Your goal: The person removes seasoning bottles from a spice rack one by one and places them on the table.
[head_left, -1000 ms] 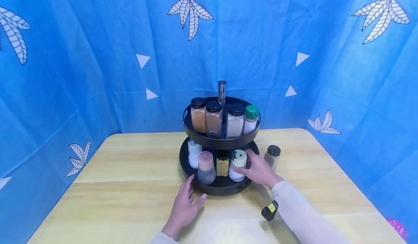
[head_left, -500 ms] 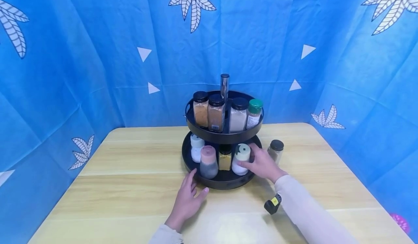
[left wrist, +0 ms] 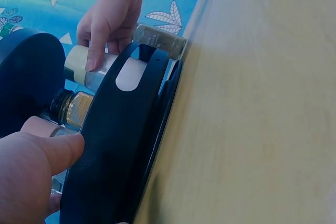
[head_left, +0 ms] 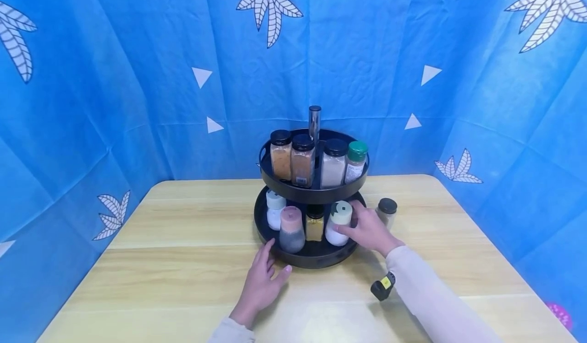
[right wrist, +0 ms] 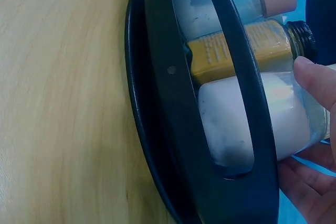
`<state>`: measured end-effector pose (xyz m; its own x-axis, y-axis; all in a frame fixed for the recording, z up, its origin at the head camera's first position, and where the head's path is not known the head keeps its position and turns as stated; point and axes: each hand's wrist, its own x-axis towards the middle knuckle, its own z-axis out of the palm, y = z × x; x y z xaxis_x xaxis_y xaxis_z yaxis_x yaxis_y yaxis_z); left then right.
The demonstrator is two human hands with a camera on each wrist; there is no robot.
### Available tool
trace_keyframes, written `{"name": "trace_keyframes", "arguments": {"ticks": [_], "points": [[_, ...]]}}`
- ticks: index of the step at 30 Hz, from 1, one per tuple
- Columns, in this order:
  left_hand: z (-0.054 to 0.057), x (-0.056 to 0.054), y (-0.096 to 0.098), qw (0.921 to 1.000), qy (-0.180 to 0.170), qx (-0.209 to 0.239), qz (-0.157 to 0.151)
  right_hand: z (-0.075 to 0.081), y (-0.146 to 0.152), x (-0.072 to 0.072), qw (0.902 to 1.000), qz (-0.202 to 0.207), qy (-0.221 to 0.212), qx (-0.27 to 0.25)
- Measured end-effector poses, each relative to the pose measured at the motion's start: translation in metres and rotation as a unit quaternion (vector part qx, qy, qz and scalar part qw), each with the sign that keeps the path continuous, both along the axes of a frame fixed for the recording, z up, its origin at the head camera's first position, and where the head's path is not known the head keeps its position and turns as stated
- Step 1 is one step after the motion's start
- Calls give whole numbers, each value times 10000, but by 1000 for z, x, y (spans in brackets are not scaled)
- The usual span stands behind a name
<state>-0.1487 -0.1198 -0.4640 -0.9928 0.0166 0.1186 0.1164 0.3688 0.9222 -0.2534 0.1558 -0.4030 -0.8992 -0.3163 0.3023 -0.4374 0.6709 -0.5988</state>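
Observation:
A black two-tier spice rack (head_left: 313,196) stands on the table. My right hand (head_left: 370,232) holds a seasoning jar (head_left: 336,235) with white contents and a pale green lid, on the right of the lower tier. In the right wrist view, that jar (right wrist: 226,124) shows through the slot in the tier's wall, thumb on one side and fingers on the other. My left hand (head_left: 263,284) has its fingers loosely extended at the lower tier's left front rim, thumb apart. Nearest it stands a pink-lidded jar (head_left: 292,233). A square jar of yellow spice (head_left: 314,227) stands between both jars.
Behind the pink-lidded jar is another white-lidded jar (head_left: 275,211). Several spice jars, one a green-capped bottle (head_left: 355,162), fill the upper tier's front. A black-capped jar (head_left: 386,213) stands on the table right of the rack. Blue curtains (head_left: 367,42) surround the table.
The head view has shifted slightly, so the rack appears a little higher. Both hands keep nearly the same places at the rack, the right one on the jar throughout.

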Motion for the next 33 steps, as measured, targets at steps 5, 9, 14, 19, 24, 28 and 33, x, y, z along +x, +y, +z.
{"name": "trace_keyframes", "arguments": {"ticks": [5, 9, 14, 19, 24, 28, 33], "points": [[1, 0, -1, 10000, -18, -57, 12, 1, 1, -1, 10000, 2, -2, -23], [1, 0, -1, 9999, -66, -79, 37, 1, 3, -1, 9999, 50, -87, -62], [0, 2, -1, 10000, -62, -44, 49, 1, 5, -1, 9999, 91, -110, -58], [0, 2, 0, 10000, -26, -25, 43, 1, 7, 0, 9998, 176, 8, -115], [0, 1, 0, 10000, -6, -26, 29, 3, 8, 0, 9995, 236, 121, -181], [0, 1, 0, 10000, 8, -16, 8, 3, 9, 0, 9996, 204, 122, -148], [-1, 1, 0, 10000, 19, -23, 6, 4, 11, -1, 9998, 153, 107, -110]]}}
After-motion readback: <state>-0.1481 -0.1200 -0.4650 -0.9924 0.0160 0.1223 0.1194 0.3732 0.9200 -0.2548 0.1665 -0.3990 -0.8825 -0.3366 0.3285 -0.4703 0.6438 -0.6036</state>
